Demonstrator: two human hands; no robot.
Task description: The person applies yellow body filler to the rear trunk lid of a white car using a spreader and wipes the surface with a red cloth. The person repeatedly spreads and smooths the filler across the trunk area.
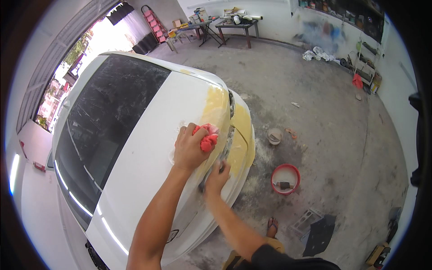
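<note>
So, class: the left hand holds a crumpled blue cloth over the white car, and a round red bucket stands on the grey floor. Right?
The colour is wrong: the head view shows the left hand holding a crumpled red cloth over the white car.

On my remote feed, I'm seeing the car [139,126] sitting left of centre, a bucket [285,193] standing on the floor [333,148] to its right, a stepladder [154,23] standing upper left, a hollow block [307,220] lying lower right.

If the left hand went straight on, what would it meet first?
Past the red cloth it holds, the left hand would likely meet the yellow patch on the white car; depth is unclear.
</note>
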